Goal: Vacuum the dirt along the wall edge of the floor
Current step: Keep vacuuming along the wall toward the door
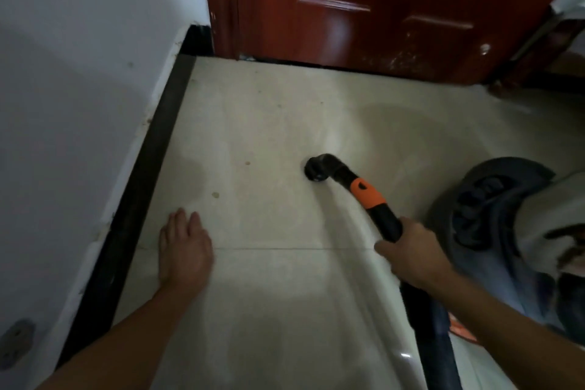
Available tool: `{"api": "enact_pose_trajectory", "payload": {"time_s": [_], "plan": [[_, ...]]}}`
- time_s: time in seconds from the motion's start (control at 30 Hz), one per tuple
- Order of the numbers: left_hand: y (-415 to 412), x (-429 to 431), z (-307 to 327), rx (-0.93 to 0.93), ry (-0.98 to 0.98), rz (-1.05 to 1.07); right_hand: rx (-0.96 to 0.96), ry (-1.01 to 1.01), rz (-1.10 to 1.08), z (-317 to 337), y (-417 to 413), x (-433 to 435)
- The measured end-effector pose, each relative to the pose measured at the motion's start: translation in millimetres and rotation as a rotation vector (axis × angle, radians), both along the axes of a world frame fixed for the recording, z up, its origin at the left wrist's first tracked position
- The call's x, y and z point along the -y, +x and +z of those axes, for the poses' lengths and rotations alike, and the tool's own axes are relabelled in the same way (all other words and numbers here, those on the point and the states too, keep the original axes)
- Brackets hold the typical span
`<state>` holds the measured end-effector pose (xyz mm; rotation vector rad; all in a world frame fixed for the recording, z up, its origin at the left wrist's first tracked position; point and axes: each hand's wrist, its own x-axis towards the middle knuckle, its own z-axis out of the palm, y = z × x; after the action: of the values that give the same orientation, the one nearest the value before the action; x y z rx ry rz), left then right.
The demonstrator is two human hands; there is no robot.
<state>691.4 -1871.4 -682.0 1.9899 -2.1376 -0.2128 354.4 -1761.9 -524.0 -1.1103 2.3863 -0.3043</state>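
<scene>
A black vacuum tube with an orange collar (367, 191) runs from the lower right toward the floor's middle. Its bent nozzle (316, 168) points down at the pale tiled floor (269, 123), well to the right of the wall edge. My right hand (411, 253) grips the tube just below the orange collar. My left hand (183, 247) lies flat with straight fingers on the tiles, close to the dark baseboard (139, 187) that lines the white wall (69, 89). Small brown specks of dirt (216, 195) dot the tiles between the nozzle and the baseboard.
A red-brown wooden door (380, 9) closes off the far side. A grey shoe with a dark sole (484, 209) and a pale trouser leg sit at the right. A round metal fitting (15, 343) is fixed low on the wall at the bottom left.
</scene>
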Motion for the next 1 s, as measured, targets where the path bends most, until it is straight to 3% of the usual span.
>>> {"api": "enact_pose_trajectory", "payload": {"time_s": [0.2, 0.43, 0.73, 0.83, 1.0], "plan": [[18, -77, 5, 0.058, 0.060, -0.092, 0.046, 0.041, 0.158, -9, 28, -67], [56, -169, 28, 0.081, 0.096, -0.034, 0.129, -0.064, 0.101, 2, 56, -15], [96, -235, 30, 0.079, 0.166, -0.003, 0.313, 0.028, 0.513, -14, 179, -32], [93, -235, 30, 0.092, 0.164, 0.014, 0.268, 0.044, 0.552, -15, 166, -52], [81, -222, 28, 0.123, 0.164, -0.008, 0.101, 0.031, 0.389, -4, 91, -80]]}}
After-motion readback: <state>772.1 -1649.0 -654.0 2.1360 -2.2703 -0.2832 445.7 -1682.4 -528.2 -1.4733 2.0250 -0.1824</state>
